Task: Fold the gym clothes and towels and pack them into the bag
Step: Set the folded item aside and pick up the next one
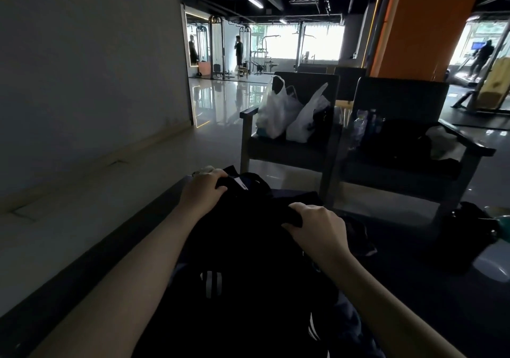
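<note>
Left hand (204, 189), right hand (317, 225) hold garment (248, 247); label (240, 184) illegible.

Held by left hand (202, 189) and right hand (317, 225), the garment (242, 247): black cloth, matt, softly creased; its white stripes (211, 283) faintly shiny. Far beyond left hand, the floor (220, 95): polished, mirror-glossy. Beyond right hand, the bags (289, 112): thin crinkled white plastic. Beneath them, the chair (287, 152): frame possibly wood, matt; light poor.

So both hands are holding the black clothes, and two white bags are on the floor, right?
Not the floor: the head view shows the two white bags sitting on the chair. The left hand and right hand do hold the black clothes.
</note>
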`<action>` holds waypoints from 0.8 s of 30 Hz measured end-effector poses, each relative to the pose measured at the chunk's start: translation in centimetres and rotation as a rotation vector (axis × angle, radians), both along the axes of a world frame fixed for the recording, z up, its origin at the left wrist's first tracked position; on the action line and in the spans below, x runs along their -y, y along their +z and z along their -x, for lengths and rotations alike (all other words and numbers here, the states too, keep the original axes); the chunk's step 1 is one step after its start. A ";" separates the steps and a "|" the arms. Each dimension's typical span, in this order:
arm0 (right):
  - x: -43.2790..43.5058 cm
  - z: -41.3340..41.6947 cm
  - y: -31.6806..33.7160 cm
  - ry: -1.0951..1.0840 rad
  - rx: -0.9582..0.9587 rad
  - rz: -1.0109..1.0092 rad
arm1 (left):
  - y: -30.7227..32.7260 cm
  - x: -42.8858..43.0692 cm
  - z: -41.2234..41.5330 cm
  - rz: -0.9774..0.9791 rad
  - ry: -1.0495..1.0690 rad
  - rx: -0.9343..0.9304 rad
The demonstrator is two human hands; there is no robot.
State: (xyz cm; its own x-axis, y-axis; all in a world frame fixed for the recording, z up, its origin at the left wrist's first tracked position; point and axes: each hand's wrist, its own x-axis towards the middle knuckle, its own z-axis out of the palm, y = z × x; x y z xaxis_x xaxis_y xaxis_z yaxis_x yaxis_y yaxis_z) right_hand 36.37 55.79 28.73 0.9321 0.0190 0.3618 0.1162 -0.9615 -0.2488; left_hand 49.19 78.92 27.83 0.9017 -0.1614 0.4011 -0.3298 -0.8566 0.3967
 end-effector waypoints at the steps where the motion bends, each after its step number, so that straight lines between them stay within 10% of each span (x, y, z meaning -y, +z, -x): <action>1: -0.2 -0.8 -0.5 0.005 -0.005 -0.001 | -0.4 0.4 -0.9 -0.033 -0.010 0.002; 13: -1.4 -4.3 -4.9 0.065 -0.001 0.017 | -3.6 3.3 -6.2 -0.494 -0.116 0.247; 24: -3.7 -8.4 -3.4 0.039 0.244 0.145 | 2.1 3.4 -7.6 0.071 0.003 0.069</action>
State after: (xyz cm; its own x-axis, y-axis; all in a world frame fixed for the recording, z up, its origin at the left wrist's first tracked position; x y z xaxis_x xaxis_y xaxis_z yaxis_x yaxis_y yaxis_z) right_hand 44.76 59.49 25.33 0.8155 0.1208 0.5661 0.1930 -0.9788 -0.0690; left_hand 56.80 75.55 29.89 0.8721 -0.1282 0.4723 -0.3561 -0.8283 0.4326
